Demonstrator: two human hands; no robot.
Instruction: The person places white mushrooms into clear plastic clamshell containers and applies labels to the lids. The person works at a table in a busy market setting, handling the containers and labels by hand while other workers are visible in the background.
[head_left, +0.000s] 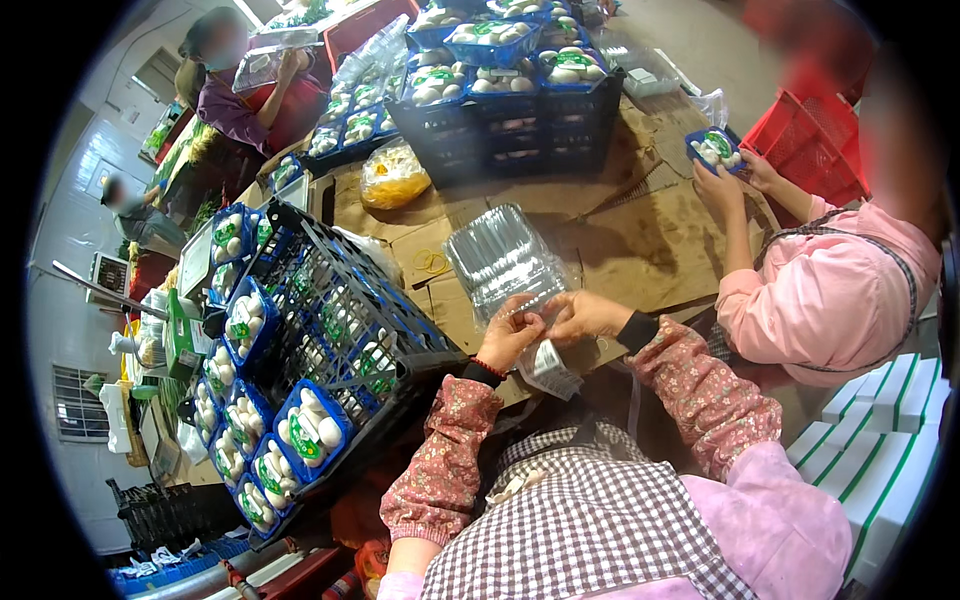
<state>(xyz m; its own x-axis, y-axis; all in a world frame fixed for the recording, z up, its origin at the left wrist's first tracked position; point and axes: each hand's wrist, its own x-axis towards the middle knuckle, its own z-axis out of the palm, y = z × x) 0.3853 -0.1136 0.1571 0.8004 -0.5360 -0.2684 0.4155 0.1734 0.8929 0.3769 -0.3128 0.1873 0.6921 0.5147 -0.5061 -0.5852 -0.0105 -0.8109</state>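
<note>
A stack of clear plastic trays (499, 251) in a transparent bag lies on the cardboard-covered table before me. At the near end of this bag, my left hand (507, 339) pinches the plastic film between thumb and fingers. My right hand (586, 315) grips the same film just beside it, the fingertips of both hands almost meeting. Below them hangs a loose flap of film with a white printed label (553, 369) bearing writing. My fingers partly hide the bag's edge.
At left stands a black crate (405, 367) with blue trays of white mushrooms (311, 431). Another loaded crate (502, 139) stands at the back, near a bag of yellow bands (395, 176). A co-worker's hands (724, 187) hold a mushroom tray on the right. White boxes (870, 450) are stacked behind.
</note>
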